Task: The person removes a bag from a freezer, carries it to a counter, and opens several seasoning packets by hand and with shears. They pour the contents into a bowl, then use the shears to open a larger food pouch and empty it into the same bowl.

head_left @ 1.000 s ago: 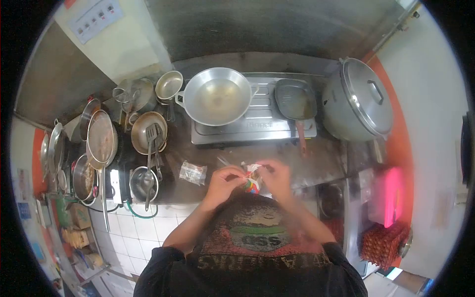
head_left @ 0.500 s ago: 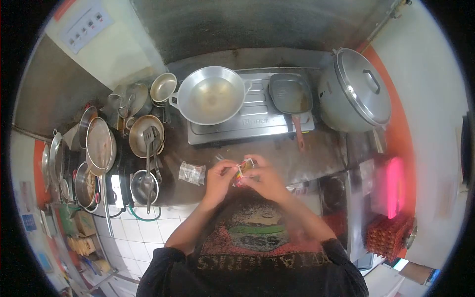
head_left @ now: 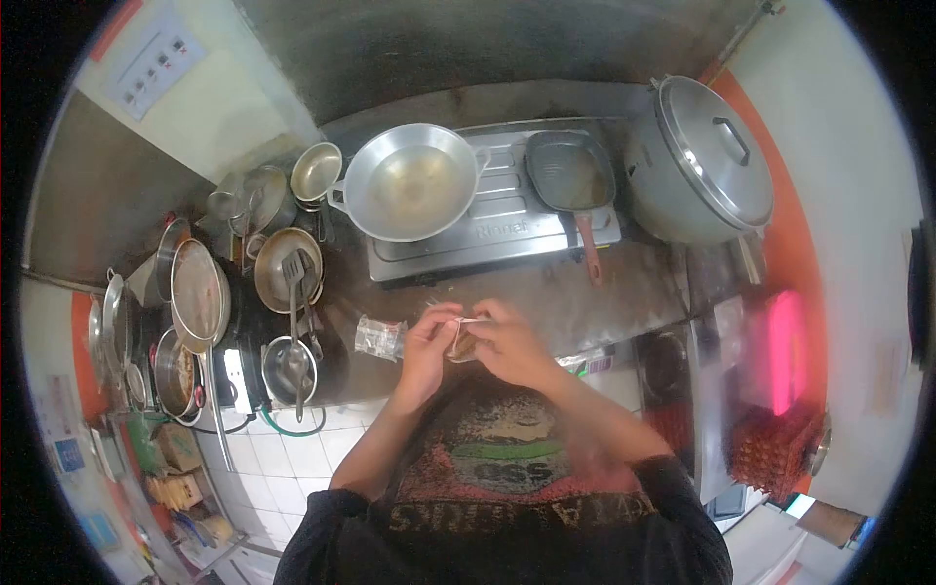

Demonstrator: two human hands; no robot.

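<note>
Both hands meet over the front of the counter, holding a small plastic packet [head_left: 462, 348] between them. My left hand [head_left: 427, 341] pinches its left upper edge with closed fingers. On the other side, my right hand [head_left: 511, 343] grips the packet's right upper edge, fingers also closed. A thin white strip runs across the top between the fingertips. The packet's lower part looks brownish and see-through, and the fingers hide much of it. Left of my left hand, a clear-wrapped pack [head_left: 379, 337] lies on the counter.
A two-handled wok [head_left: 363, 200] with liquid and a square grill pan [head_left: 571, 168] sit on the gas stove [head_left: 439, 255]. A large lidded pot [head_left: 673, 205] stands at right. Pans and utensils, including a slotted turner [head_left: 293, 268], crowd the left. Egg trays [head_left: 775, 453] are at lower right.
The packet has turned in my hands: its red and yellow print showed before, now a brownish see-through part does. My fingertips have shifted along its top. The view has tilted slightly.
</note>
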